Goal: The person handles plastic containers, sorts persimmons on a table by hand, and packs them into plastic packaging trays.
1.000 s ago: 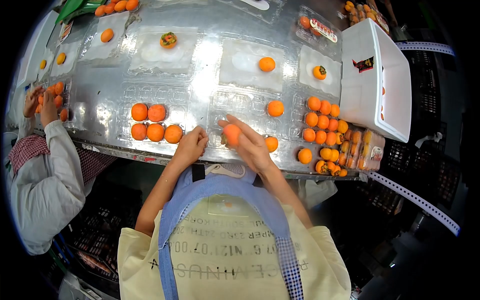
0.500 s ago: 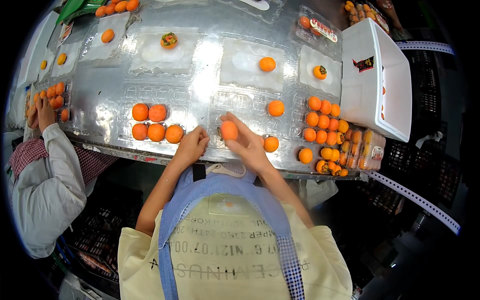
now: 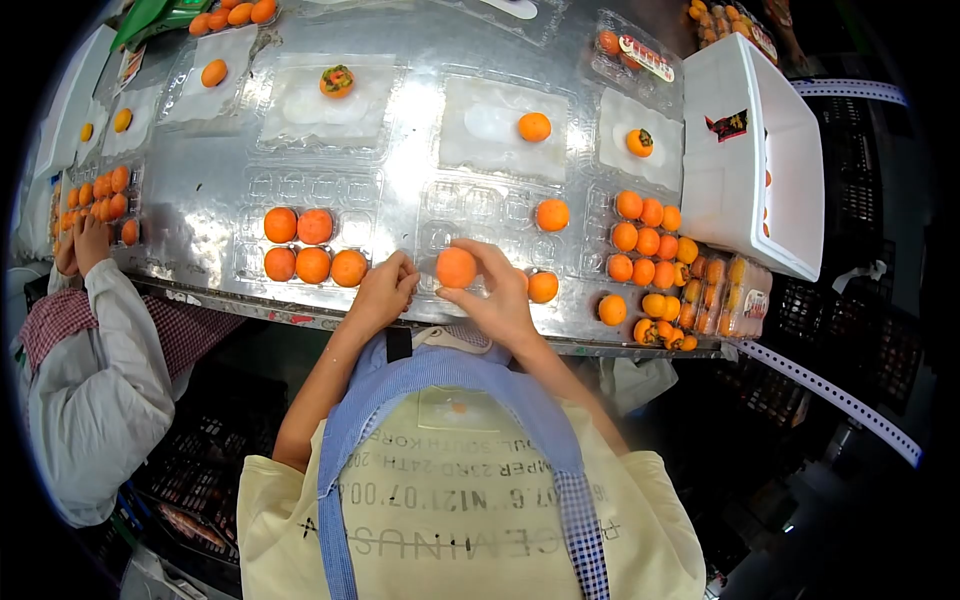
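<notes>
My right hand [image 3: 494, 297] grips an orange persimmon [image 3: 456, 268] between thumb and fingers, over the front left of a clear plastic tray [image 3: 484, 205]. Two more persimmons sit toward that tray's right side, one [image 3: 552, 215] in the middle and one [image 3: 542, 287] beside my right fingers. Left of the held fruit, my left hand [image 3: 386, 288] is curled closed at the table edge, with no item showing in it. Near its knuckles lies a persimmon [image 3: 348, 267], part of a group of several in the left clear tray [image 3: 262, 187].
Many persimmons [image 3: 648, 245] fill the right side, with filled clear packs [image 3: 742, 300] beside them. A white foam box [image 3: 720, 175] stands behind. Padded trays [image 3: 490, 100] with single fruits line the back. At left, a co-worker's hands [image 3: 88, 243] touch another filled tray.
My right hand has turned and lowered the persimmon slightly, so a rounder orange side now faces up. My left hand has hardly moved. The co-worker's hands have shifted a little downward.
</notes>
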